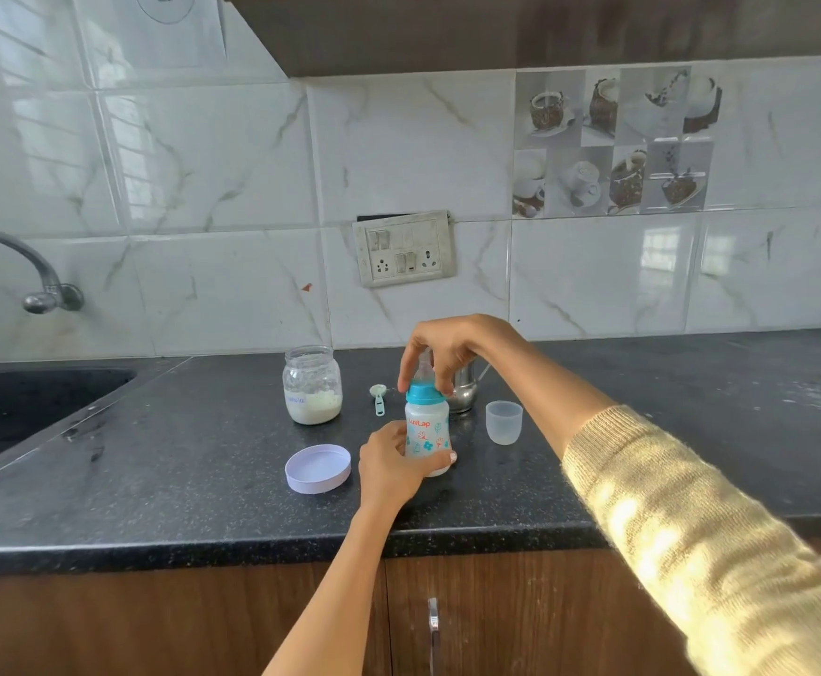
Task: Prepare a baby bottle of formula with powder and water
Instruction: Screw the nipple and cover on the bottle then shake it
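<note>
The white printed plastic baby bottle (426, 431) stands on the black speckled tabletop (203, 461), gripped low by the left hand (391, 463). The right hand (442, 351) pinches its teal screw collar (424, 393). A crooked thread could leak; the open glass powder jar (312, 385) left of both hands could be knocked.

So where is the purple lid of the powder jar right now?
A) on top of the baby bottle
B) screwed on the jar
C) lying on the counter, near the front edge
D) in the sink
C: the purple lid lies on the counter by itself, in front of the jar, which stands open, while both hands are busy with the baby bottle.
</note>
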A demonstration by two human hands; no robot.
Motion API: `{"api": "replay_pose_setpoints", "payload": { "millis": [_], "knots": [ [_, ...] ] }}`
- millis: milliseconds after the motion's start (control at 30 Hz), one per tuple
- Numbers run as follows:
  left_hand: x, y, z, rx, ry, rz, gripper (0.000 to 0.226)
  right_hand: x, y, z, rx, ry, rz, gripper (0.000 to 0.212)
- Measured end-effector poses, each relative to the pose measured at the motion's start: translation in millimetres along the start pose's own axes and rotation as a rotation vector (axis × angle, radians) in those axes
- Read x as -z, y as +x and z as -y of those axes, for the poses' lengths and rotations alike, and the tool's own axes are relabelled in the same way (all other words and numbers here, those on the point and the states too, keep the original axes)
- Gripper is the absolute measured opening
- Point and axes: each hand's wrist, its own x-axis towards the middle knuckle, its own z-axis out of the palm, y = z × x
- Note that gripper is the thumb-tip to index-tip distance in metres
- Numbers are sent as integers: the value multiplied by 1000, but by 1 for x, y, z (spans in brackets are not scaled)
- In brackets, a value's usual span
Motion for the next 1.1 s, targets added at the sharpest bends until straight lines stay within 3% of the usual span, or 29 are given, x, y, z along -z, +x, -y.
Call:
{"api": "replay_pose_setpoints", "payload": {
  "millis": [200, 300, 400, 467, 633, 800, 1100],
  "knots": [
    [1, -1, 0, -10, -14, -1, 71, -1, 4, 1, -84, 84, 14, 46],
    [1, -1, 0, -13, -18, -11, 72, -3, 5, 3, -172, -18, -74, 42],
    [1, -1, -2, -11, -14, -20, 72, -15, 8, 8, -284, -191, -203, 64],
    [0, -1, -1, -17, -23, -19, 72, -17, 8, 9, -314, -181, -252, 74],
    [1, -1, 0, -24, -22, -14, 71, 0, 0, 6, -255, 3, 105, 66],
    [3, -3, -2, -33, -16, -4, 71, -4, 4, 0, -144, 102, 76, 56],
    [3, -2, -2, -12, -16, 7, 72, -2, 18, -6, -54, -57, 81, 50]
  ]
}}
